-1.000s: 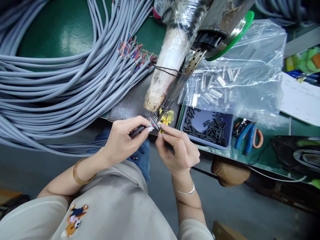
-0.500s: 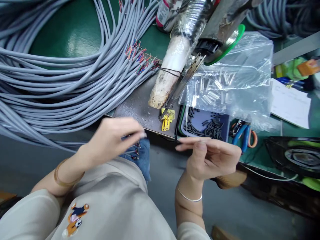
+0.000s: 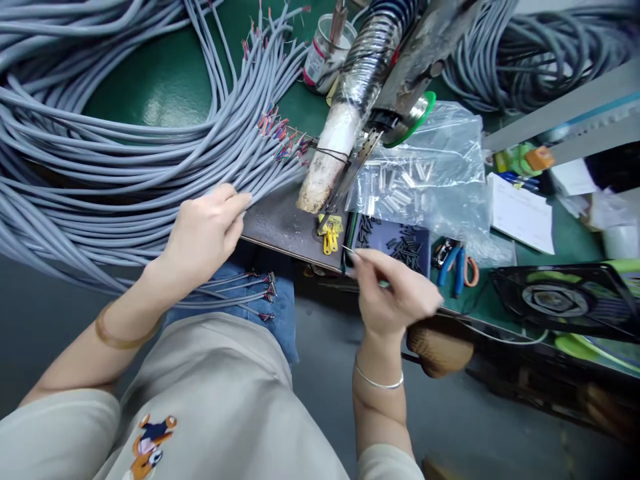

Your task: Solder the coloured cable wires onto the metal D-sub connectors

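Observation:
My left hand is at the front edge of the bundle of grey cables, its thumb and fingers closed on a grey cable. The stripped ends with coloured wires point right. My right hand is pinched in front of the bench edge, slightly blurred. A thin pointed metal piece sticks out of its fingertips; its kind is hidden by the hand. On my lap lie several grey cables with small connectors on their ends. Close by on the bench is a yellow plastic piece.
A white fume pipe slants down over the bench beside a green-rimmed spool. Right of it lie a clear bag of small connectors, a tray of black tubes, blue-handled pliers and a black fan.
My left hand has moved up and left onto the cables. My right hand has moved slightly left, and a thin metal piece now shows at its fingertips. The view has shifted right.

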Tool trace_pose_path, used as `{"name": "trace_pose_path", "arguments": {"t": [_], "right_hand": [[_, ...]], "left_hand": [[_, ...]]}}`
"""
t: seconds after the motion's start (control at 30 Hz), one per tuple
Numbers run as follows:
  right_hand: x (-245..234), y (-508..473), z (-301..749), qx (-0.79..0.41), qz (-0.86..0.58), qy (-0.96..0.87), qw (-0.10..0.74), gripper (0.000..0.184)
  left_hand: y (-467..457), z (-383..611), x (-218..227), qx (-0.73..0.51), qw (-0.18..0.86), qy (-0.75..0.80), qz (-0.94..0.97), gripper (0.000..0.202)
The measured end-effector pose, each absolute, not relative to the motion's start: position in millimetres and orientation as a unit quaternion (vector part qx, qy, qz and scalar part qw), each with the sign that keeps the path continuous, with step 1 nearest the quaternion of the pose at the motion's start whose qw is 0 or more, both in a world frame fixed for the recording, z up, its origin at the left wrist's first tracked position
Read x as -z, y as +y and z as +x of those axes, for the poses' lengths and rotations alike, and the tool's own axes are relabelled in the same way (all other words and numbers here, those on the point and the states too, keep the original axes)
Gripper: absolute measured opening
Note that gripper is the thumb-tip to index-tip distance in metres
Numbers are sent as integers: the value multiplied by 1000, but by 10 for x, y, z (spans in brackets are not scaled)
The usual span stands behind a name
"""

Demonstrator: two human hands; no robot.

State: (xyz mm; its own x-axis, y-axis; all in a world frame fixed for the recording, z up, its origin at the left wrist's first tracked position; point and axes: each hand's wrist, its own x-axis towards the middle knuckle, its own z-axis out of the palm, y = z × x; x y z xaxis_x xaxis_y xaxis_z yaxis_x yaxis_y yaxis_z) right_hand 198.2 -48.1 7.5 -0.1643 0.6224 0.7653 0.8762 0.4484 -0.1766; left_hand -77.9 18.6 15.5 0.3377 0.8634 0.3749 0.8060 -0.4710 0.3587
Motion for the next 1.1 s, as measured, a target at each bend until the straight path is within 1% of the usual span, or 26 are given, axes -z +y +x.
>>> {"name": "trace_pose_path", "arguments": {"t": [0.07,0.13,0.2,0.23,0.27,0.33,0.4,0.43,0.5,0.53,0.57,0.6,0.63,0.7,0.73,0.8,0.87,0.9,0.93,0.97,1.0,1.03,1.1], "right_hand": [[-176,-629,2097,229,-477,-725,441,10],[-272,-751,2201,227,-494,-713,442,20],[-341,-797,2316,168,-556,-716,386,31],[-360,-783,2387,138,-596,-717,335,34],[-365,-747,2472,119,-630,-715,280,33],[-334,-620,2681,125,-687,-694,175,25],[-261,-450,2911,136,-718,-674,109,19],[-217,-359,3016,144,-733,-658,95,20],[-131,-181,3176,148,-749,-638,97,18],[-95,-97,3225,146,-748,-638,106,16],[-65,-16,3255,138,-743,-644,119,14],[-41,62,3269,127,-734,-653,136,11],[-21,140,3270,113,-723,-663,155,8],[11,297,3249,77,-704,-681,188,4],[26,375,3234,59,-696,-688,195,3],[52,518,3200,36,-685,-703,189,5],[68,611,3163,37,-681,-710,175,10],[71,627,3145,43,-682,-710,171,13],[68,618,3129,48,-682,-710,169,15],[62,583,3117,50,-682,-710,167,16],[52,525,3108,51,-681,-713,162,16],[40,447,3104,49,-678,-717,154,16],[16,260,3106,44,-673,-726,136,12]], "left_hand": [[49,-880,-132,-307,76,505,803,27],[-70,-957,-76,-345,89,513,781,24],[-146,-1005,13,-376,97,525,757,24],[-165,-1018,64,-381,100,533,749,26],[-170,-1023,113,-389,101,539,740,28],[-149,-1010,185,-426,108,549,711,26],[-107,-972,193,-480,164,562,653,22],[-86,-946,165,-509,208,563,617,23],[-58,-892,41,-575,272,543,549,25],[-51,-868,-51,-601,288,520,534,25],[-49,-848,-159,-638,279,499,516,23],[-52,-831,-281,-626,311,498,514,19],[-60,-814,-412,-630,314,487,518,17],[-92,-761,-680,-572,379,468,557,16],[-118,-713,-803,-525,425,442,590,19],[-195,-549,-988,-417,525,340,659,21],[-301,-307,-1036,-265,618,231,703,23],[-360,-174,-996,-210,658,194,696,18],[-416,-48,-916,-183,698,166,673,10],[-463,59,-803,-177,729,160,642,4],[-496,138,-666,-205,743,181,611,11],[-512,183,-520,-247,729,223,598,13],[-490,174,-242,-385,623,345,587,11]]}}
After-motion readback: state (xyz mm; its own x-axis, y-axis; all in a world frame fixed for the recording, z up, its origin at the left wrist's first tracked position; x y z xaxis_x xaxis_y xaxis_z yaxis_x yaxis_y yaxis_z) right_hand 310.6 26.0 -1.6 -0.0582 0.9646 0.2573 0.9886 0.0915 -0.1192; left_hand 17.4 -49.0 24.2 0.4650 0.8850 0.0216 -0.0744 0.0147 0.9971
